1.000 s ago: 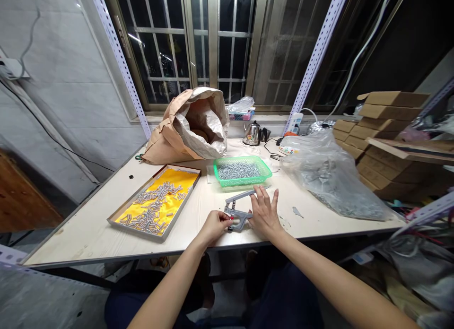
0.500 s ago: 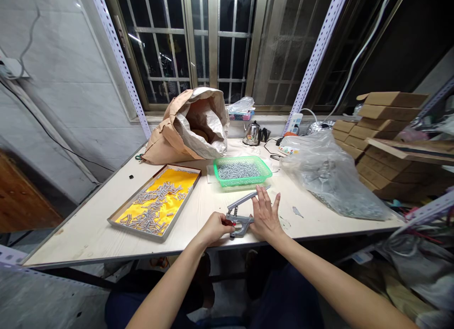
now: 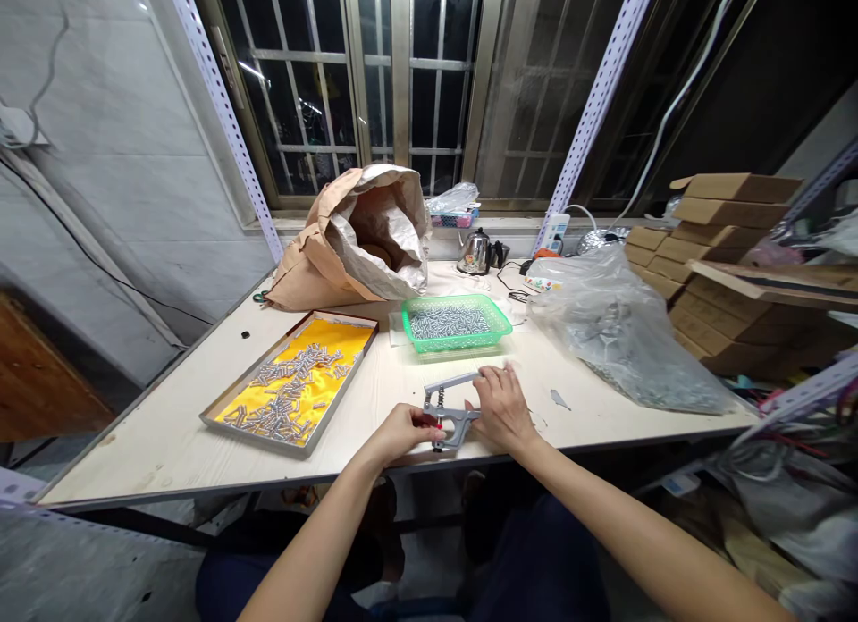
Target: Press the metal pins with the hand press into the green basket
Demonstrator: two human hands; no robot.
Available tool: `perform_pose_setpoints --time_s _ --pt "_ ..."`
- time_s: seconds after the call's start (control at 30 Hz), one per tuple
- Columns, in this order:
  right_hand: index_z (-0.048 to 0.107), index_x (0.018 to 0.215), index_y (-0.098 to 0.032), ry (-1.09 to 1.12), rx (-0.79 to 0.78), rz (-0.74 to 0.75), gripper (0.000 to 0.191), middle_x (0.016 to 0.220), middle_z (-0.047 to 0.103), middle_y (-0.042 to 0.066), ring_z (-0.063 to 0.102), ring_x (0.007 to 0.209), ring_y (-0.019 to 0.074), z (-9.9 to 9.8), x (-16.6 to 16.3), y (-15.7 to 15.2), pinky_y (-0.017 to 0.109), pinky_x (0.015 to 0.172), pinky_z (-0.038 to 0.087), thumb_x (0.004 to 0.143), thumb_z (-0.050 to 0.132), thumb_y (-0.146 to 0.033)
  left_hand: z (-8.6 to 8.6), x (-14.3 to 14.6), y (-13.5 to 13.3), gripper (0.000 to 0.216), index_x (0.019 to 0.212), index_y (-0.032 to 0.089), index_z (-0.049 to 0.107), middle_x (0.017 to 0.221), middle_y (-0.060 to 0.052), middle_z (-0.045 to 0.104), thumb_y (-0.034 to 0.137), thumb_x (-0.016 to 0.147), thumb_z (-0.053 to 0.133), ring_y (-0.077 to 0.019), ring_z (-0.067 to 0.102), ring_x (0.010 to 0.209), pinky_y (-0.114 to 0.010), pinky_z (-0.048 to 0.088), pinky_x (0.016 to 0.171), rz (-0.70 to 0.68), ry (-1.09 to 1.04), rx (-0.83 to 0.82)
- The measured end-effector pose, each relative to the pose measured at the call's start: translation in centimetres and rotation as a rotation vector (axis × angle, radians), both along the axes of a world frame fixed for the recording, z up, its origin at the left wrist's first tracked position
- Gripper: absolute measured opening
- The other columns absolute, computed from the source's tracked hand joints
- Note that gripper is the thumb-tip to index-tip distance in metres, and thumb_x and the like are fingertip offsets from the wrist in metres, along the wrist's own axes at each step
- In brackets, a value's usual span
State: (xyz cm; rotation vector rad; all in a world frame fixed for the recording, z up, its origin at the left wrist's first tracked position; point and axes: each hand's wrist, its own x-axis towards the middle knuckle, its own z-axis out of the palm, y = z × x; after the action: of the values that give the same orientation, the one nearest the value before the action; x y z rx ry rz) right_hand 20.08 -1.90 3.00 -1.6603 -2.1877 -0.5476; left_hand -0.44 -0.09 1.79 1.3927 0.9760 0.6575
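Grey snap-fastener pliers (image 3: 459,418) with a coiled spring and a red part at the jaws are held low over the front edge of the table. My right hand (image 3: 501,406) is wrapped round their handles. At the jaw end, the fingers of my left hand (image 3: 405,432) pinch together; whatever small piece they hold there is hidden. Beyond the pliers stands a green basket (image 3: 462,343) full of small silvery metal springs (image 3: 448,322). Left of my hands, a shallow tray (image 3: 343,382) lined with yellow cloth carries many similar springs (image 3: 288,390).
A large open paper sack (image 3: 315,256) lies at the back left. A metal kettle (image 3: 475,252) stands by the window. On the right are a clear plastic bag (image 3: 617,336) and stacked cardboard boxes (image 3: 727,238). A small grey scrap (image 3: 559,399) lies near my right hand.
My right hand's fingers have closed on the upper handle, which has swung down toward the lower one. My left hand stays at the jaws.
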Motion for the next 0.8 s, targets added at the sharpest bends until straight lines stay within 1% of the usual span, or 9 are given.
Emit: perform_pose_setpoints --time_s 0.03,0.1,0.2,0.3,0.37,0.47,0.63,0.73,0.8 --pt "0.054 0.104 -0.012 -0.022 -0.061 0.003 0.031 0.112 0.058 0.017 0.048 0.107 0.0289 0.1 0.2 0.3 0.045 0.096 0.033 0.079 0.05 -0.03 0.0 -0.2 0.0 0.043 0.079 0.009 0.071 0.068 -0.005 0.065 0.045 0.056 0.076 -0.0126 0.052 0.06 -0.024 0.037 0.059 0.041 -0.017 0.005" --pt "0.055 0.103 -0.011 -0.07 -0.187 -0.004 0.031 0.1 0.061 0.016 0.053 0.095 0.0266 0.1 0.7 1.0 0.035 0.081 0.041 0.079 0.051 -0.031 -0.1 -0.6 0.0 0.052 0.083 0.009 0.07 0.067 -0.004 0.063 0.056 0.06 0.068 -0.0101 0.048 0.055 -0.022 0.034 0.053 0.185 -0.028 0.011" --pt "0.059 0.091 -0.014 -0.109 -0.293 -0.006 0.021 0.084 0.064 0.012 0.057 0.081 0.0231 -0.4 0.8 2.2 0.028 0.066 0.04 0.08 0.052 -0.031 -0.4 -0.7 0.1 0.064 0.083 0.01 0.066 0.06 -0.001 0.056 0.07 0.061 0.058 -0.0069 0.039 0.045 -0.021 0.027 0.044 0.386 -0.021 -0.03" --pt "0.06 0.082 -0.016 -0.118 -0.332 0.011 0.017 0.073 0.064 0.009 0.058 0.067 0.0195 -0.9 0.1 3.1 0.027 0.06 0.037 0.08 0.052 -0.031 -0.4 -0.3 0.2 0.068 0.078 0.01 0.065 0.059 0.0 0.054 0.074 0.061 0.054 -0.0066 0.039 0.044 -0.021 0.026 0.043 0.418 -0.065 -0.109" --pt "0.06 0.083 -0.016 -0.114 -0.326 0.016 0.018 0.074 0.064 0.009 0.057 0.068 0.02 -0.9 -0.6 3.3 0.028 0.062 0.037 0.08 0.052 -0.032 -0.2 -0.1 0.1 0.066 0.071 0.009 0.064 0.056 -0.001 0.054 0.074 0.061 0.054 -0.0073 0.042 0.045 -0.021 0.026 0.044 0.397 -0.092 -0.16" --pt "0.058 0.095 -0.014 -0.084 -0.264 0.008 0.029 0.087 0.064 0.012 0.056 0.083 0.024 -0.2 -1.3 3.1 0.032 0.072 0.038 0.079 0.053 -0.037 0.2 0.1 0.0 0.057 0.068 0.009 0.066 0.048 0.001 0.048 0.065 0.06 0.061 -0.0063 0.038 0.043 -0.021 0.023 0.044 0.339 -0.09 -0.196" --pt "0.058 0.092 -0.015 -0.002 -0.133 0.0 0.03 0.104 0.058 0.014 0.048 0.099 0.0273 0.5 -1.5 2.1 0.038 0.09 0.033 0.077 0.055 -0.04 0.5 0.1 0.0 0.033 0.055 0.01 0.064 0.043 0.003 0.045 0.041 0.052 0.073 -0.005 0.031 0.042 -0.023 0.019 0.045 0.257 0.003 -0.101" --pt "0.058 0.103 -0.012 0.086 -0.007 -0.019 0.038 0.119 0.052 0.017 0.041 0.114 0.0295 0.2 -1.5 1.4 0.043 0.103 0.024 0.076 0.056 -0.04 0.3 0.4 0.0 0.026 0.048 0.012 0.06 0.041 0.004 0.042 0.034 0.051 0.073 -0.0053 0.03 0.043 -0.023 0.02 0.046 0.227 0.087 -0.047" --pt "0.055 0.11 -0.01 0.114 0.021 -0.04 0.045 0.126 0.048 0.018 0.035 0.121 0.0299 -0.2 -1.3 1.1 0.046 0.109 0.015 0.076 0.056 -0.039 0.0 0.6 0.1 0.026 0.042 0.013 0.055 0.039 0.005 0.039 0.031 0.052 0.072 -0.0053 0.029 0.042 -0.023 0.02 0.046 0.209 0.145 -0.008"
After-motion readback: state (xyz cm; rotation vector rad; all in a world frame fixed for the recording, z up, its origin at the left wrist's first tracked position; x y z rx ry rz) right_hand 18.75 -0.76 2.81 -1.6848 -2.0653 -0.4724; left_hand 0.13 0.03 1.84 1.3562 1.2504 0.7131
